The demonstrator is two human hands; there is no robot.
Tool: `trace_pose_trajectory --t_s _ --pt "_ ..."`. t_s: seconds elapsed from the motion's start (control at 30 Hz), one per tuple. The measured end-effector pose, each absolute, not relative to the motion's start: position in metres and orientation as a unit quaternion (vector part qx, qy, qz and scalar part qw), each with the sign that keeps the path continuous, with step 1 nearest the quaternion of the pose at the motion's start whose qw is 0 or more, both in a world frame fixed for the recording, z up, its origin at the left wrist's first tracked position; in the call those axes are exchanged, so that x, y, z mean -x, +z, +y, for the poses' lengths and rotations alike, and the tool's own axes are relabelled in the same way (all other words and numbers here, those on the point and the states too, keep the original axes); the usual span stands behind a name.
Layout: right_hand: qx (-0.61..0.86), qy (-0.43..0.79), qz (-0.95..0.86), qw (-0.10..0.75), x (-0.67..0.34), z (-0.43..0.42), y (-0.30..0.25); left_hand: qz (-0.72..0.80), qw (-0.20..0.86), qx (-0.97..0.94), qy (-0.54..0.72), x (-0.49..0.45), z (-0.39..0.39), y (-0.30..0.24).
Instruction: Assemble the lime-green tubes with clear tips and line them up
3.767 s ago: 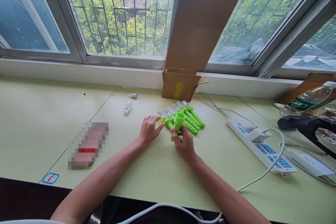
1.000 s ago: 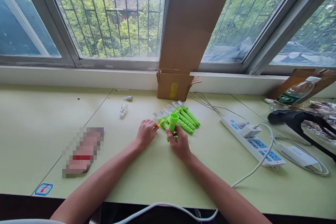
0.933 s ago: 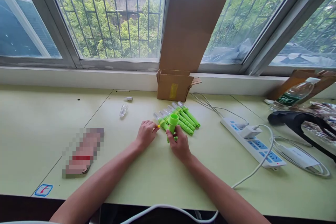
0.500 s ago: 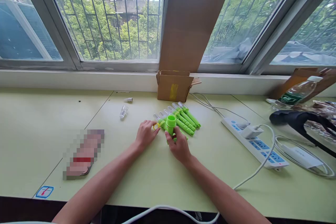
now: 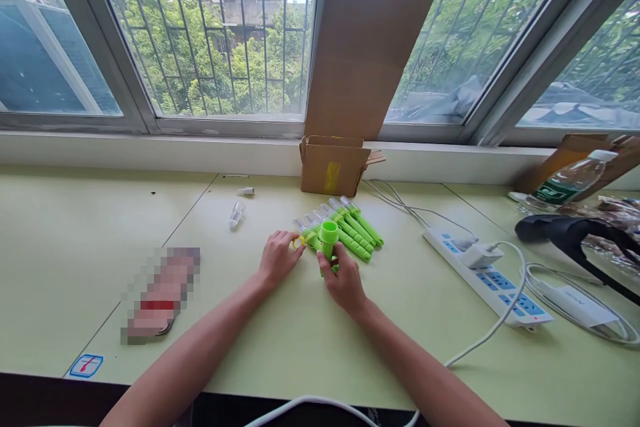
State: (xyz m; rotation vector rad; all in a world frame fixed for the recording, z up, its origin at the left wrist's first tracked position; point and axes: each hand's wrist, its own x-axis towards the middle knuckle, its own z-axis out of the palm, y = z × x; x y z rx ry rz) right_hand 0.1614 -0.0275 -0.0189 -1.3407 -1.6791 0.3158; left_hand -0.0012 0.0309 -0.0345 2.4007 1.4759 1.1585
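Observation:
In my left hand [image 5: 280, 256], a small yellow ring [image 5: 299, 241] is pinched between thumb and fingertips. My right hand [image 5: 344, 279] grips a bright green plastic tube [image 5: 329, 233], its wide open mouth facing up and its lower end partly covered by my fingers. The ring and the tube are close together but apart. Just behind them lie several green plastic tubes with clear tips [image 5: 353, 233], side by side in a slanting row. To the left are a clear plastic piece [image 5: 237, 215] and a small whitish nozzle-like piece [image 5: 245, 191], both on the table.
An open cardboard box [image 5: 330, 170] stands against the windowsill. On the right are a white power strip [image 5: 487, 277] with plugs and cables, a water bottle [image 5: 570, 180] and a black curved object [image 5: 570, 230]. A pixelated flat item [image 5: 163, 297] lies on the left.
The whole view has shifted very slightly. Both hands keep their grip on the yellow ring and the green tube, with no clear movement between them.

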Motion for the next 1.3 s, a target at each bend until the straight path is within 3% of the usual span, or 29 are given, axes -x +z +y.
trace_pose_trajectory --t_s 1.3 --pt "0.552 0.108 -0.686 0.462 -0.1635 -0.0249 -0.019 0.473 0.062 -0.803 0.356 -0.0005 0.0299 -0.0337"
